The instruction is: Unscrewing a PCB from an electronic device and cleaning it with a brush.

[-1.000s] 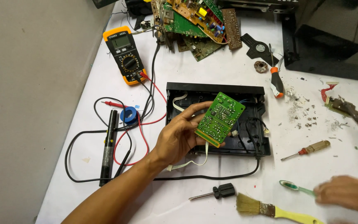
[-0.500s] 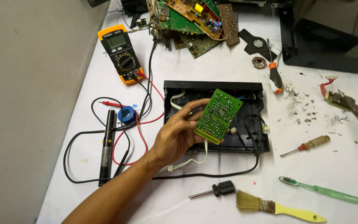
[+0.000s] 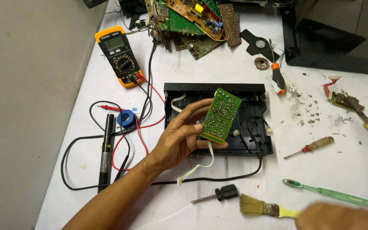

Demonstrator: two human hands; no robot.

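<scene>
Black case below, multimeter and screwdrivers around on tabletop. Left hand palm-up, grip clenched on green circuit board above case. Right hand blurred at paintbrush; grip unclear.

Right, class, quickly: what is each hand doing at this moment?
Left hand: closed on the green circuit board, held above the black case.
Right hand: at the paintbrush handle; blurred, grip cannot be told.

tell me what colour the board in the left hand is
Green, with pale solder dots, on the circuit board held by the left hand; head view.
</scene>
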